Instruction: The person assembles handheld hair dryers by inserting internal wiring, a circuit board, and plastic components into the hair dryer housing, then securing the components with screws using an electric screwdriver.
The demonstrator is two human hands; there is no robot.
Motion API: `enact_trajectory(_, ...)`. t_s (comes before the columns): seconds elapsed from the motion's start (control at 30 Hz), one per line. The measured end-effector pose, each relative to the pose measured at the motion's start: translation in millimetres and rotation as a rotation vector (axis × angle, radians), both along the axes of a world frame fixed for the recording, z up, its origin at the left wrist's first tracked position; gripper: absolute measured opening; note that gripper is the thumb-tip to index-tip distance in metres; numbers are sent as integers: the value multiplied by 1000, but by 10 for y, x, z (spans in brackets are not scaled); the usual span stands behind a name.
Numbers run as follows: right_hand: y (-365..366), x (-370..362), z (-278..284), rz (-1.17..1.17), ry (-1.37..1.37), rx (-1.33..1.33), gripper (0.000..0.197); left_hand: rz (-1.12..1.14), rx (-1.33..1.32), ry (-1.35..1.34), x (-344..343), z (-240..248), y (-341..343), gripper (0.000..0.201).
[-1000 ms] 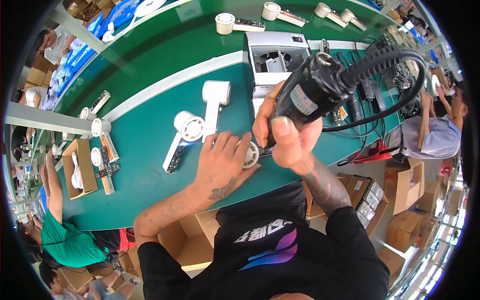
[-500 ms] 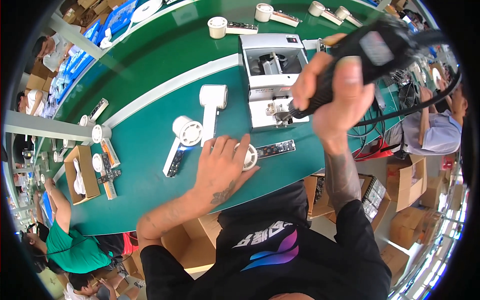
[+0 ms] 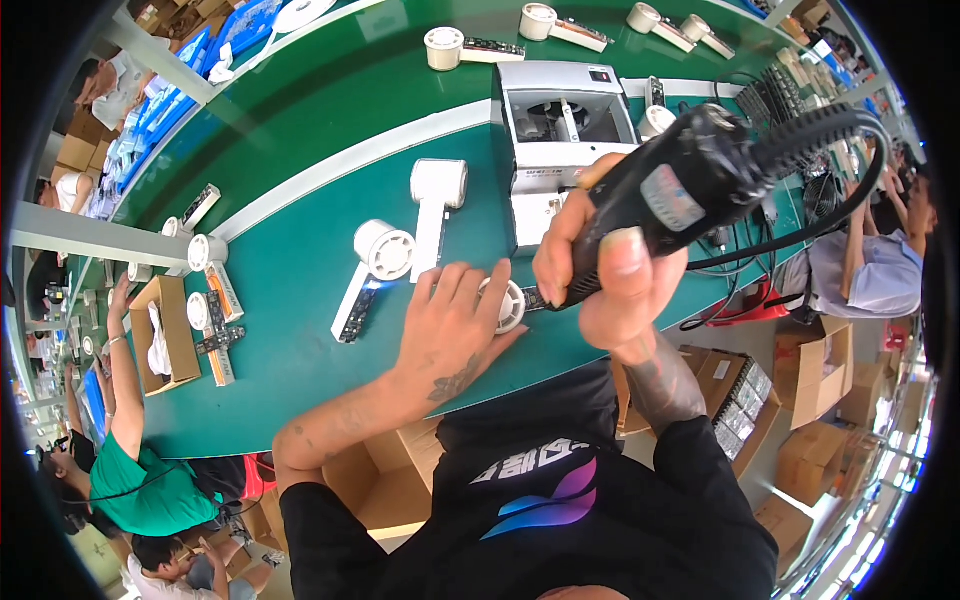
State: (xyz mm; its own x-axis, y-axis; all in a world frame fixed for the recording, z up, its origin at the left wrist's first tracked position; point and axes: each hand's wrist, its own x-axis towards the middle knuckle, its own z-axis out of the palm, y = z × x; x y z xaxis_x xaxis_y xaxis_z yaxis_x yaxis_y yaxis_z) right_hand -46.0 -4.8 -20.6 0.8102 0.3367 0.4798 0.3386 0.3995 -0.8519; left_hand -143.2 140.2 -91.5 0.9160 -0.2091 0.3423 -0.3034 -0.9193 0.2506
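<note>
My left hand [image 3: 445, 330] lies over a white round-headed fan unit [image 3: 511, 306] on the green bench, thumb and fingers around its grille end. In my right hand [image 3: 620, 280] is a black electric screwdriver [image 3: 665, 190], tilted, its cable running off to the right. The driver's lower end is over the fan unit's handle, where a circuit board shows; it hides most of the handle, and I cannot tell whether the bit touches. Just beyond my left hand lie another fan unit [image 3: 386, 250] with its board exposed and a white one [image 3: 438, 190].
A grey screw feeder [image 3: 565, 120] stands behind the screwdriver. Several fan units [image 3: 444, 48] lie on the far green belt. At left are a cardboard box [image 3: 170, 340] and more units. Cables [image 3: 735, 250] tangle at right. People work at both sides, including one in a green shirt [image 3: 150, 490].
My right hand has brought the screwdriver from the screw feeder down and toward me, over the fan unit's handle. My left hand stays on the unit. The green-shirted person's arm has reached farther forward.
</note>
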Motion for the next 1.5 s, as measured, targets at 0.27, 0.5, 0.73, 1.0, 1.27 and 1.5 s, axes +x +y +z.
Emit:
enact_trajectory(0.27, 35, -5, -157, 41, -25, -1, 58, 4, 17, 19, -23, 3, 3, 72)
enact_trajectory(0.5, -39, -79, -83, 83, 147, 6, 75, 11, 15, 26, -4, -17, 20, 72)
enact_trajectory(0.73, -55, -41, -102, 72, 98, -52, 72, 9, 7, 17, -3, -14, 3, 71)
enact_trajectory(1.0, -65, -51, -159, 108, 130, -21, 71, 14, -1, 0, -2, -18, -16, 69)
enact_trajectory(1.27, -58, -126, -310, 125, -117, -37, 63, 6, 16, 5, -12, 4, 22, 68)
enact_trajectory(1.5, -324, 33, -235, 429, 46, 48, 61, -9, 82, 8, -16, 47, 42, 60)
